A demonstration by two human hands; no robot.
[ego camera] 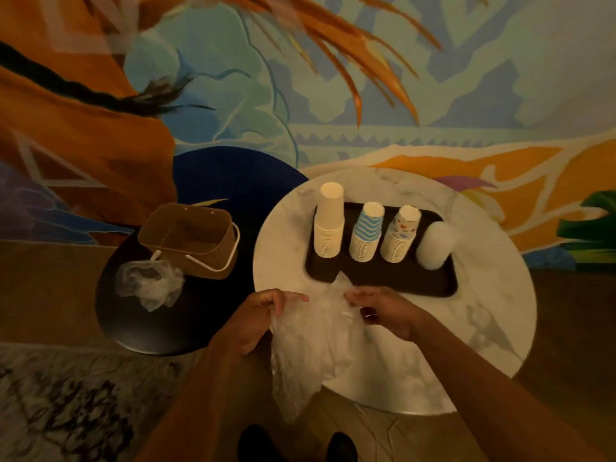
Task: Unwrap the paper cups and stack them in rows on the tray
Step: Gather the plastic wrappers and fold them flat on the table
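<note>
Cup stacks [365, 233] on tray [383, 278] beyond left hand [256, 318], right hand [383, 311], both pinching wrapper [313, 338].

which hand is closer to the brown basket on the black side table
Left. The left hand grips the clear plastic wrapper just right of the brown rectangular basket, closer to the person; the right hand holds the wrapper's other side, farther right.

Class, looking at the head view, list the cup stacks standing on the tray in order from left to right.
plain cream stack → blue wave-striped stack → small-patterned stack → white stack
</note>
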